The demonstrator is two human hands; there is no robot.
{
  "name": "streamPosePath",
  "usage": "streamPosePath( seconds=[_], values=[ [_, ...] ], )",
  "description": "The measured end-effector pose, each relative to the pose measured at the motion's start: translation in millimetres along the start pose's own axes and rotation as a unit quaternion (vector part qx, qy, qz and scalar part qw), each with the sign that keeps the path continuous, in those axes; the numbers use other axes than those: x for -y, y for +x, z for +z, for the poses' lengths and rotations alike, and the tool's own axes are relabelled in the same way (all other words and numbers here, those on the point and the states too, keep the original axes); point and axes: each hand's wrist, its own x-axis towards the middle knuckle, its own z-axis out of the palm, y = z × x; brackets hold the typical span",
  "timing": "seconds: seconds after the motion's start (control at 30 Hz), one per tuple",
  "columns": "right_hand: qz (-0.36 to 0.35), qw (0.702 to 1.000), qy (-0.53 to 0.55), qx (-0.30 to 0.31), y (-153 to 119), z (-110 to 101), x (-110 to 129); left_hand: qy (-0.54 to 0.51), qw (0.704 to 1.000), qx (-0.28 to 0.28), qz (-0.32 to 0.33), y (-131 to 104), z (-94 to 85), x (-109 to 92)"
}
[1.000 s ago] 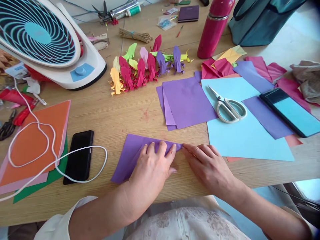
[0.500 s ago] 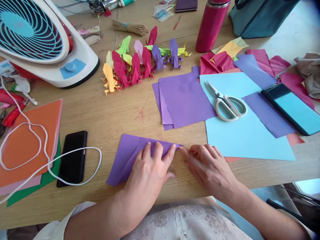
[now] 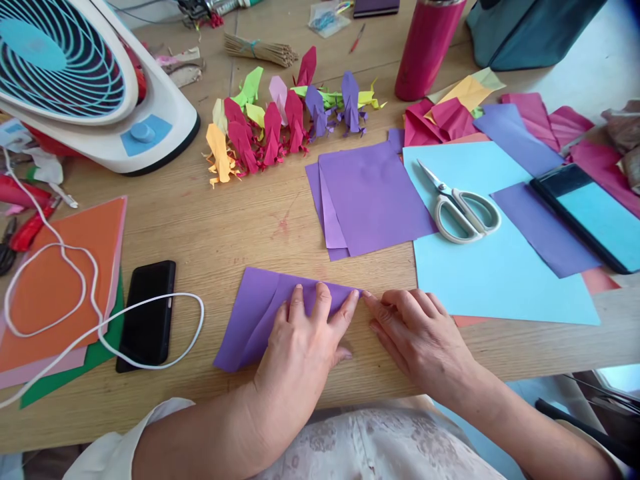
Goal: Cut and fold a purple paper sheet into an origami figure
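A folded sheet of purple paper lies on the table in front of me, its right end narrowing to a point. My left hand rests on it with the fingers spread, pressing it down and covering much of its right half. At the pointed tip, my right hand has its forefinger extended against the paper and its other fingers curled in; whether the thumb is under the tip is hidden. Beyond my hands lies a stack of purple sheets. White-handled scissors rest on a light blue sheet.
Folded paper figures in several colours stand at the back. To the left are a fan, a black phone, a white cable and an orange sheet. A red bottle and another phone are at the right.
My right forefinger remains at the paper's tip, and both hands have shifted very slightly right. The camera view has moved a little; the paper stays in place.
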Motion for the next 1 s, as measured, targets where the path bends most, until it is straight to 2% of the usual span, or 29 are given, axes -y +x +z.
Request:
streamPosePath(
  seconds=[0.23,0.67,1.0],
  values=[
    [-0.007,1.000,0.012,-0.013,1.8,-1.8,-0.2,-0.004,1.000,0.026,-0.009,5.1,-7.5,-4.5],
    [-0.013,0.999,0.014,-0.030,-0.6,3.0,-2.6,-0.008,0.999,-0.003,-0.047,0.2,-0.6,-11.9],
    [-0.016,0.999,0.010,-0.029,-1.6,3.7,-2.6,-0.028,0.999,-0.008,-0.032,0.1,-0.1,-10.1]
  ],
)
